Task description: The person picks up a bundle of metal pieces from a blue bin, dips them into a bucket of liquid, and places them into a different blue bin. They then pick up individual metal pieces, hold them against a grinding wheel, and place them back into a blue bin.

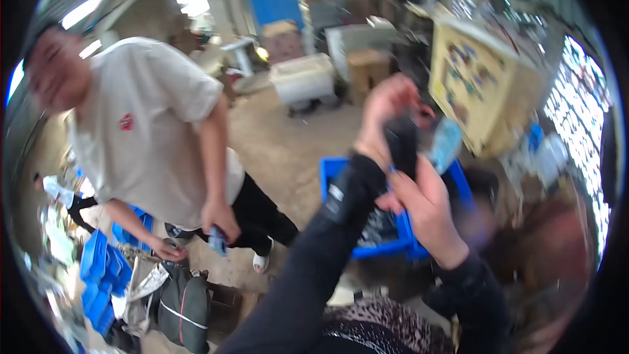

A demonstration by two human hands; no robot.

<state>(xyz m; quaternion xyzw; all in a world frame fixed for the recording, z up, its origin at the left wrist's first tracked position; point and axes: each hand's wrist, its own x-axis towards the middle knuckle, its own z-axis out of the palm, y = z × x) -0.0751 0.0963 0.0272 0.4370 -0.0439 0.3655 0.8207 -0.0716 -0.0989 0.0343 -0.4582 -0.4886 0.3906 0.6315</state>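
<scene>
The left forearm in a long black sleeve point(298, 275) rises diagonally from the lower edge to right of centre; the bare left hand point(380, 118) stands uppermost, fingers curled, blurred. The bare right hand point(431, 206) lies just below it, thumb upward, fingers bent leftward; its black-sleeved right forearm point(473, 298) occupies the lower right.
</scene>
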